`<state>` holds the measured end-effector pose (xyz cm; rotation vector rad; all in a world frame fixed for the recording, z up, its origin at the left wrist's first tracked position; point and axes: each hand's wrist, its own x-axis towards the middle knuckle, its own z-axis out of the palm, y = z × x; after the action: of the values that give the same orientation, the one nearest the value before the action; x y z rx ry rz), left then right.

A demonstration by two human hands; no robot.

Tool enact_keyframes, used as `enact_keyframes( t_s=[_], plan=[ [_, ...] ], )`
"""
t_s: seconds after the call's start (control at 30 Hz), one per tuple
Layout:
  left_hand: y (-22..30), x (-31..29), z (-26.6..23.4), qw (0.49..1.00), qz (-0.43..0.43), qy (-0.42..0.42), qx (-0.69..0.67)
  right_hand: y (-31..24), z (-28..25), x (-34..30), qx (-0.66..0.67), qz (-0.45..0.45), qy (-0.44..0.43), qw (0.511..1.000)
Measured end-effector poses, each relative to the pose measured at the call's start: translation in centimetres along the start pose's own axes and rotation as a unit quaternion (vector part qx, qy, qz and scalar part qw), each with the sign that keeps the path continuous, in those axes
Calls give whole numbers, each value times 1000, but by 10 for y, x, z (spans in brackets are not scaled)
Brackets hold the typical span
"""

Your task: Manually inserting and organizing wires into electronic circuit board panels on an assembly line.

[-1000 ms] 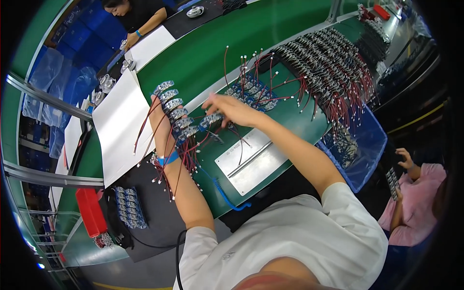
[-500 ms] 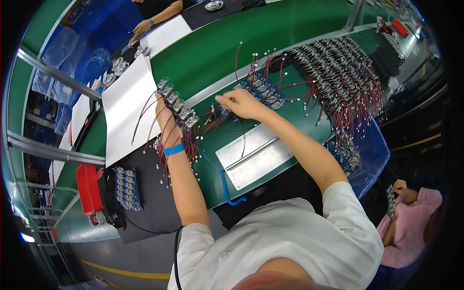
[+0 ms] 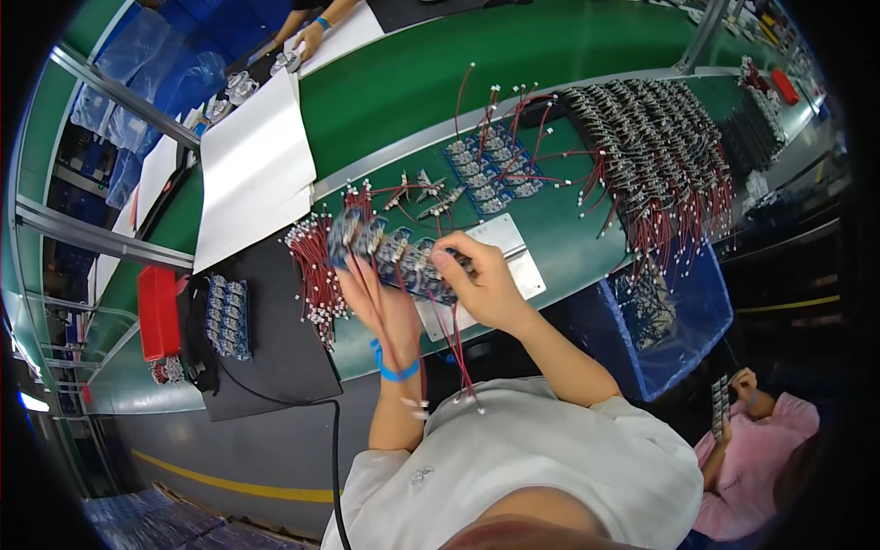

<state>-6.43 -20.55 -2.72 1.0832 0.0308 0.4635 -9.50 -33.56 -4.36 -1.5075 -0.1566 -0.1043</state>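
My left hand (image 3: 383, 312), with a blue band at its wrist, grips a blue circuit-board panel (image 3: 390, 252) from below. Rows of small metal-and-clear parts stand on this panel, and red wires with white connectors dangle from it past my wrist. My right hand (image 3: 490, 282) is closed at the panel's right end, thumb and forefinger pressed against it; whether a small part sits between them is hidden. Below the panel, a silver metal plate (image 3: 522, 275) lies on the green bench. Just beyond my hands are a few loose wired parts (image 3: 431, 188) and another blue board panel (image 3: 495, 170).
A black mound of wired parts (image 3: 646, 137) lies at the right, above a blue bin (image 3: 678, 321). To the left are a bundle of red wires (image 3: 321, 266), a further board panel (image 3: 227, 316), a red tray (image 3: 159, 312) and white sheets (image 3: 257, 174). Co-workers sit across and at right.
My left hand has brought the panel right and closer to my body, turning it flatter. My right hand has come down from the loose parts onto the panel's end.
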Motion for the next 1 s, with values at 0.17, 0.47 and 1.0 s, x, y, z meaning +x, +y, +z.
enact_keyframes(
  t_s=[0.17, 0.47, 1.0],
  plan=[
    [10, 2, -82, 879, 79, -366, 296, -10, -61, -14, -91, -66, 31, 993],
    [19, 6, -63, 906, 46, -308, 288, -9, -87, 13, -351, -202, -106, 908],
    [24, 7, -25, 810, 109, -411, 404, 1, -84, 7, -338, -182, -81, 920]
  ],
)
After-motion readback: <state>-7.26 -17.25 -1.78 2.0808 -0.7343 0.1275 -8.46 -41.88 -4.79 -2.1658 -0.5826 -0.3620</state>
